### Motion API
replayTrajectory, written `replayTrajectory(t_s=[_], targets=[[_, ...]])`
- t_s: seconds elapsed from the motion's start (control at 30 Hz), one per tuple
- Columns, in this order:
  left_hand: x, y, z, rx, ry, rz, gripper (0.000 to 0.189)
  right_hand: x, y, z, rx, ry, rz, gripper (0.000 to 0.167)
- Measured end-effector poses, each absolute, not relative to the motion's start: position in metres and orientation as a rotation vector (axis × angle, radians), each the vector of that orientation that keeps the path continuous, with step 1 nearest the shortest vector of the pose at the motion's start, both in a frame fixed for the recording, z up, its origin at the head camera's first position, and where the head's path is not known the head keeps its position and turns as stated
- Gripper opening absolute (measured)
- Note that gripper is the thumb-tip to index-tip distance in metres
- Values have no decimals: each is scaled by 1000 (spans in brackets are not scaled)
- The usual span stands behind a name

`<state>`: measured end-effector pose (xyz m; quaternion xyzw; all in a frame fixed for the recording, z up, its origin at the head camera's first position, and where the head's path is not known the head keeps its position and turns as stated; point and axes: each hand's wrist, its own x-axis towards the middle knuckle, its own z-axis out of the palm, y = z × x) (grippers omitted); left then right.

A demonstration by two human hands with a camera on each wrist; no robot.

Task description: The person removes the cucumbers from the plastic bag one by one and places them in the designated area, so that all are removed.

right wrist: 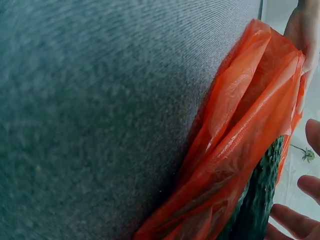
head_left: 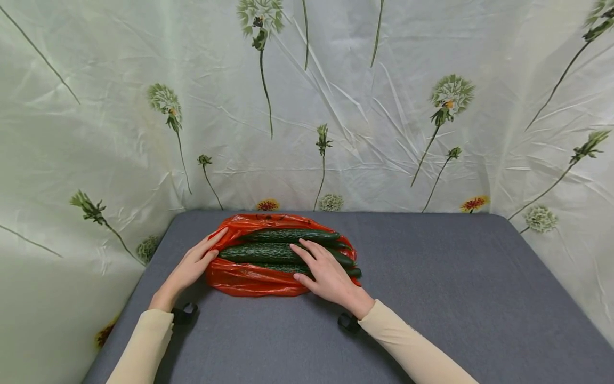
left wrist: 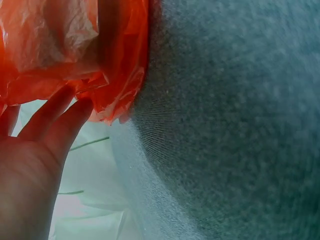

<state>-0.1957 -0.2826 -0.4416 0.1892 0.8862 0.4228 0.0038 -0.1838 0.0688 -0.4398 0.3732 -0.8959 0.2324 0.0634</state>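
item inspected: one red plastic bag (head_left: 256, 284), lying on its side on a gray tabletop (head_left: 441, 282), near the far edge and left of centre. the bag gapes along its upper side and exposes dark green cucumbers (head_left: 268, 253), at least three, laid side by side lengthwise, skins bumpy; their ends show at the bag's right-hand edge. left hand (head_left: 189, 266): at the bag's left end, fingers extended and slightly apart, tips touching the crumpled plastic; the left wrist view confirms this contact. right hand (head_left: 331, 274): above the right half of the cucumbers, fingers spread, thumb apart and toward the near side of the bag; whether every fingertip bears on the cucumbers cannot be told. the plastic is wrinkled and thin enough to pass light. both forearms wear cream sleeves (head_left: 146, 336), with a black fitting (head_left: 348, 322) at each wrist. behind the tabletop hangs a pale, creased backdrop (head_left: 369, 133) printed with dandelion heads, long stems and a few orange-red flowers.
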Motion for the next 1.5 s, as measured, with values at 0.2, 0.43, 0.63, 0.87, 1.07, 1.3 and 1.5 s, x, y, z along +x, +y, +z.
replayTrajectory(t_s=[0.2,0.43,0.63,0.87,1.07,1.3,1.5], targets=[[-193,-285,-440,591,2748,1336,55,-185,69,-440,1134,-2704,719,63],[-194,-284,-441,616,2750,1338,57,-191,65,-436,1149,-2722,705,62],[-192,-284,-441,528,2747,1319,61,-198,54,-432,1184,-2750,674,60],[-191,-285,-443,503,2744,1325,62,-204,38,-430,1204,-2778,692,58],[-191,-284,-443,507,2742,1340,62,-206,30,-431,1222,-2795,676,57],[-191,-284,-444,523,2741,1356,61,-211,23,-432,1250,-2798,636,55],[-191,-284,-444,520,2726,1370,61,-212,19,-431,1245,-2806,599,53]])
